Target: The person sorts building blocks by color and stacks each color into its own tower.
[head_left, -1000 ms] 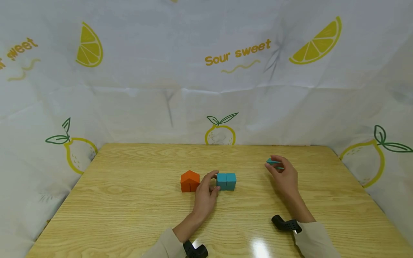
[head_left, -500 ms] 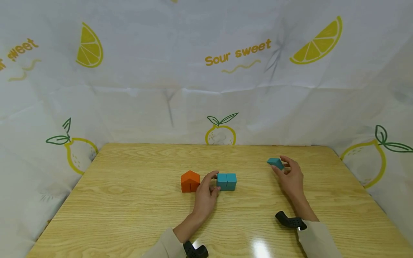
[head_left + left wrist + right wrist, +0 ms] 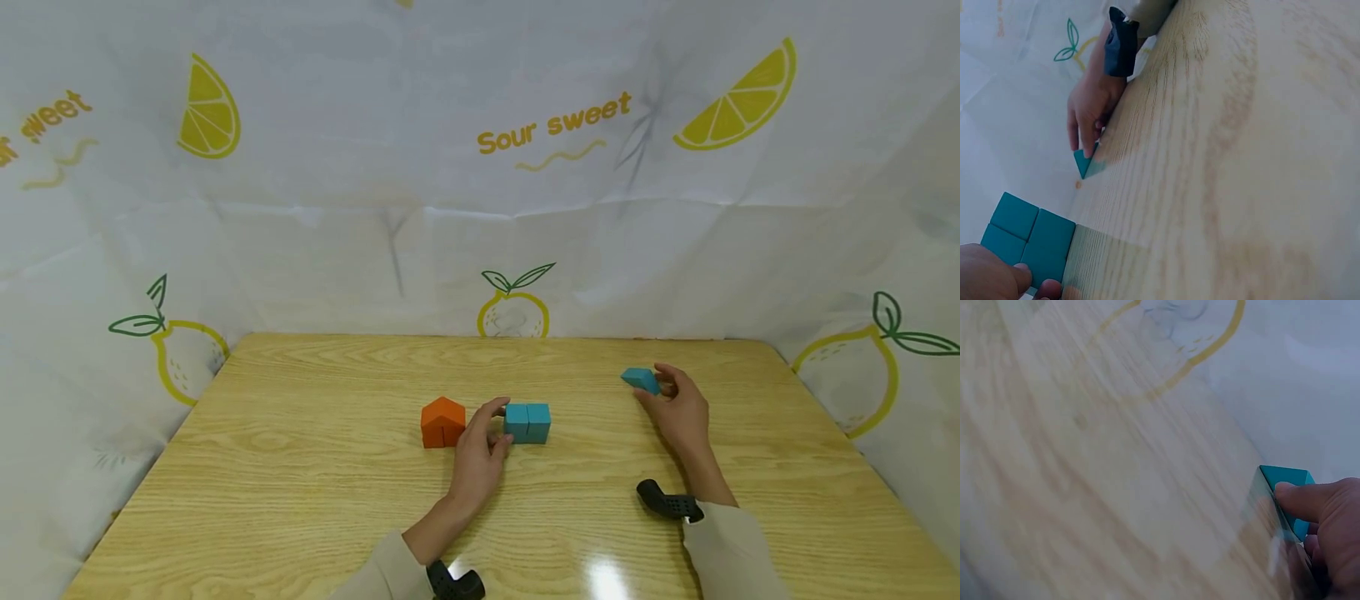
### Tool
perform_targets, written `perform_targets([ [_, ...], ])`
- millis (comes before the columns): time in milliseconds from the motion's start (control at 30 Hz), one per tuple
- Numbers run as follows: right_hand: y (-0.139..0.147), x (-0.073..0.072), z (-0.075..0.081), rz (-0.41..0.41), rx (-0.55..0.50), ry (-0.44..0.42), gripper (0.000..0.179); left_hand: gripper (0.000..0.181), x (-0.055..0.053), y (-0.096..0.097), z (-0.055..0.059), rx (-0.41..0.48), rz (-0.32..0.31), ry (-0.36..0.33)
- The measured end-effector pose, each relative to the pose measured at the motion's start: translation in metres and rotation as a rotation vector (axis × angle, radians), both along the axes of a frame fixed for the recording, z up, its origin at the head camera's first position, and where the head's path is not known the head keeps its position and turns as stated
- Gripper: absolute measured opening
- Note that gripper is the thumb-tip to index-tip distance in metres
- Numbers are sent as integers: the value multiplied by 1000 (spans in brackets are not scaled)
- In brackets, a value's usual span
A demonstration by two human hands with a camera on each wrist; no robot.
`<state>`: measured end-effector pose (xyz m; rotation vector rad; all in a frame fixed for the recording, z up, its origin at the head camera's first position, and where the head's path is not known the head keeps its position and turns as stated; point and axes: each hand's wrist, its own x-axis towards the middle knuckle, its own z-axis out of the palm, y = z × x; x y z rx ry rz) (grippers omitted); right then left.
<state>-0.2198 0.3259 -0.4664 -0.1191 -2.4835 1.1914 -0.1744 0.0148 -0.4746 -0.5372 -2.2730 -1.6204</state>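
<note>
Teal blocks (image 3: 527, 423) stand together near the middle of the wooden table, with seams between them. My left hand (image 3: 477, 467) holds them at their left side, index finger at the back and thumb at the front. In the left wrist view, thumb and fingertip meet the near corner of the teal blocks (image 3: 1041, 240). Farther right, my right hand (image 3: 681, 412) pinches a teal triangular block (image 3: 640, 380) low at the tabletop. The right wrist view has the thumb pressed on a face of that triangular block (image 3: 1288, 476), its far side hidden by the hand.
An orange house-shaped group of blocks (image 3: 442, 422) stands just left of my left hand. The wooden table (image 3: 300, 483) ends at the back against a white lemon-print cloth (image 3: 337, 208). Black straps (image 3: 667, 502) sit at both wrists.
My right hand has shifted slightly right, uncovering more of the triangular block, which now lies turned at a different angle. The left hand, teal blocks and orange group stay where they were.
</note>
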Motion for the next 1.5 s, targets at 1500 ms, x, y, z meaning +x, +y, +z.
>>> perform_targets([
  [1500, 0, 4, 9, 53, -8, -91, 50, 52, -1, 0, -1, 0, -3, -11],
])
